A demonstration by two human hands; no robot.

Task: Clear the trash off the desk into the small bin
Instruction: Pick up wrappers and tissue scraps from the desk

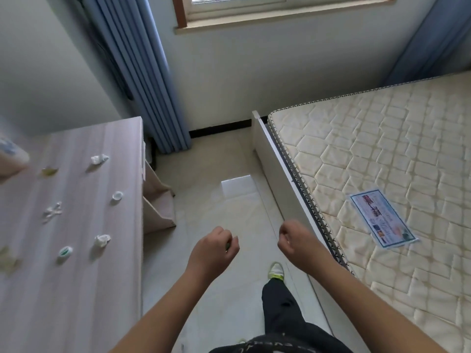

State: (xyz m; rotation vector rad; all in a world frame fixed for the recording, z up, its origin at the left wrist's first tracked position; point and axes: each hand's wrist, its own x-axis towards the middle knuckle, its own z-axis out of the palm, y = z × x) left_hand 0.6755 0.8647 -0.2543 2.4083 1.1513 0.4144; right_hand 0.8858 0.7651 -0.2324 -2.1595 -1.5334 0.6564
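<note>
1. Head view: mattress [382, 159], bare and quilted, fills the right side; a printed label [382, 221] lies flat on its top. White bed frame [277, 169] runs along its near edge.
2. Bench [76, 276], pale wood grain, fills the lower left; its right edge borders the tiled floor [224, 205]. Blue curtain [142, 72] hangs behind its far corner, under the window [239, 6].
3. Both bare forearms reach forward over the floor, between bench and bed, clear of both.
4. Left hand [214, 250]: fingers curled in to a loose fist. A thin dark sliver shows at the fingertips; cannot tell what it is or whether it is gripped.
5. Right hand [298, 243]: fingers curled together into a fist; nothing seen in it.
6. One leg in dark trousers and a white shoe [276, 270] with yellow-green trim stand on the floor below the hands.
7. Trash scattered on the bench top, pieces well apart:
   - crumpled tissue, far [99, 159]
   - crumpled tissue, near [102, 240]
   - clear crinkled wrapper [52, 212]
   - white bottle cap [117, 196]
   - green-and-white cap [65, 251]
   - yellowish scrap [49, 171]
   - pale green scrap [7, 258] at the left frame edge, blurred.
8. Blurred pale object [11, 154] with blue print at the far left edge of the bench; identity unclear.
</note>
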